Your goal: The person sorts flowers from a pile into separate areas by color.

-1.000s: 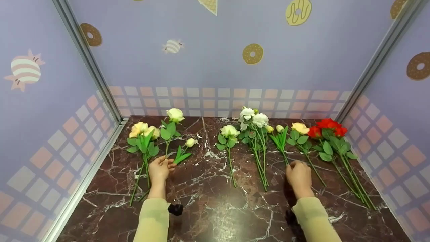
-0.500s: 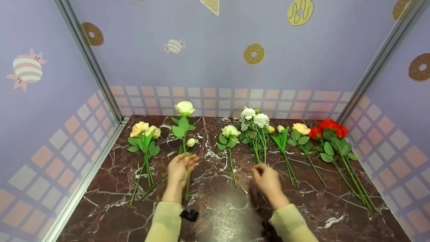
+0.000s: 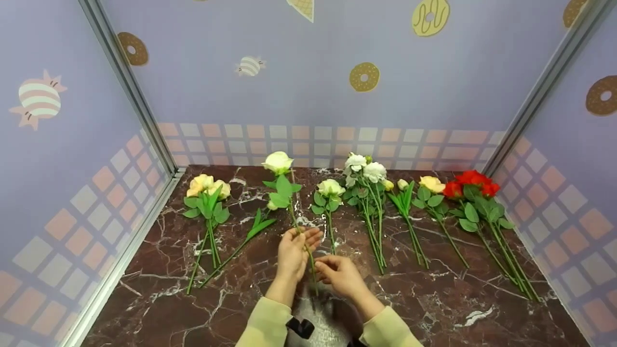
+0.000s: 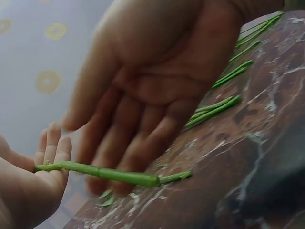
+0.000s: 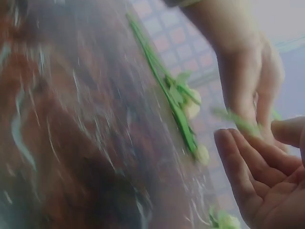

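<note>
My left hand [image 3: 291,255] pinches the green stem of a white rose [image 3: 278,163] between thumb and fingers. The bloom points away toward the back wall, and the stem's cut end hangs toward me. My right hand [image 3: 343,275] is beside the lower stem, fingers loosely bent, thumb apart. In the left wrist view the right hand's palm [image 4: 157,71] is spread behind the stem [image 4: 114,174]. The right wrist view shows the right hand's fingers [image 5: 252,162] extended close to the blurred stem. A tulip with long leaves [image 3: 260,227] lies left of my left hand.
Yellow roses [image 3: 202,187] lie at left. Right of the held rose are another pale rose [image 3: 330,189], white flowers [image 3: 373,172], a tulip bud [image 3: 402,185], a yellow rose [image 3: 431,185] and red roses [image 3: 472,179]. Patterned walls [image 3: 313,96] enclose the dark marble tabletop [image 3: 159,308].
My left hand has taken up the white rose and moved right, away from the leafy tulip. My right hand has left the tulip stems and come left to the rose's stem.
</note>
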`<state>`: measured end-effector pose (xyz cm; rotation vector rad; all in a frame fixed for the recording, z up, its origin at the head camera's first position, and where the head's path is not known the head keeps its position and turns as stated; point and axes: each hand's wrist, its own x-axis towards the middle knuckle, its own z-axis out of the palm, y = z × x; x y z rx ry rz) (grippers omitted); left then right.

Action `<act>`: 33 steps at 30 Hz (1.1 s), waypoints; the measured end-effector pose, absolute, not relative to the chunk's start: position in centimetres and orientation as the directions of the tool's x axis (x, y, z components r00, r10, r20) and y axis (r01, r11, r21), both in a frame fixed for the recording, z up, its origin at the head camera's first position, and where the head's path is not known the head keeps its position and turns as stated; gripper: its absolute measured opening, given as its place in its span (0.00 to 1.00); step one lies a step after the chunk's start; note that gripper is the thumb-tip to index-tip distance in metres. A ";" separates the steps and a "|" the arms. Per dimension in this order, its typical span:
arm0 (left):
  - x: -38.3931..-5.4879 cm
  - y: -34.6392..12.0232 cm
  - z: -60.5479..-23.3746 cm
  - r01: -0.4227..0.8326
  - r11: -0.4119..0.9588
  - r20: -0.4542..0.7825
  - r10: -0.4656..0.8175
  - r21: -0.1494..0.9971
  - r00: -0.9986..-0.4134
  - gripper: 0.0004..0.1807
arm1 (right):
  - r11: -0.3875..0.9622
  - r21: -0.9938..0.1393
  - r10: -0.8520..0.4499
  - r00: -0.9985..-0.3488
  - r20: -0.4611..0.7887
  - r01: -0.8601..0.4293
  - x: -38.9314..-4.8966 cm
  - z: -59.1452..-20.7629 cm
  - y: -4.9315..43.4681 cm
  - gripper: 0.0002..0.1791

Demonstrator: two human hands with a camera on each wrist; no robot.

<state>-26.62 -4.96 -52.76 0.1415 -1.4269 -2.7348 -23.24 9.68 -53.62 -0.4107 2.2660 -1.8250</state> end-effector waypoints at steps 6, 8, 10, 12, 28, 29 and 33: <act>-26.5 -3.8 -53.4 0.008 -0.585 -0.017 -0.037 0.811 -0.999 0.07 | 0.136 -0.990 -0.287 -0.958 0.006 -0.047 -23.0 -54.4 9.3 0.14; -26.6 -3.6 -53.5 -0.004 -0.579 -0.016 -0.016 0.815 -1.000 0.07 | 0.101 -0.994 -0.271 -0.963 -0.001 -0.028 -23.0 -54.7 9.3 0.13; -26.7 -3.5 -53.6 -0.019 -0.555 -0.026 -0.004 0.831 -1.000 0.07 | 0.081 -0.997 -0.255 -0.967 -0.007 -0.014 -23.1 -54.9 9.3 0.13; -26.9 -3.6 -53.5 -0.034 -0.506 -0.040 -0.001 0.862 -0.999 0.09 | 0.068 -0.998 -0.238 -0.971 -0.019 0.003 -23.3 -54.9 9.4 0.13; -27.9 -11.2 -54.8 -0.026 0.335 0.118 -0.403 0.942 -0.908 0.12 | 0.350 -0.936 0.007 -0.999 0.043 -0.037 -28.1 -56.6 11.5 0.08; -28.0 -12.0 -55.0 -0.038 0.399 0.147 -0.424 0.916 -0.894 0.12 | 0.365 -0.931 0.020 -0.999 0.037 -0.027 -28.4 -56.7 11.6 0.08; -28.0 -14.6 -55.8 -0.125 0.550 0.195 -0.486 0.826 -0.852 0.14 | 0.426 -0.905 0.057 -0.998 0.018 0.008 -29.5 -56.9 11.9 0.07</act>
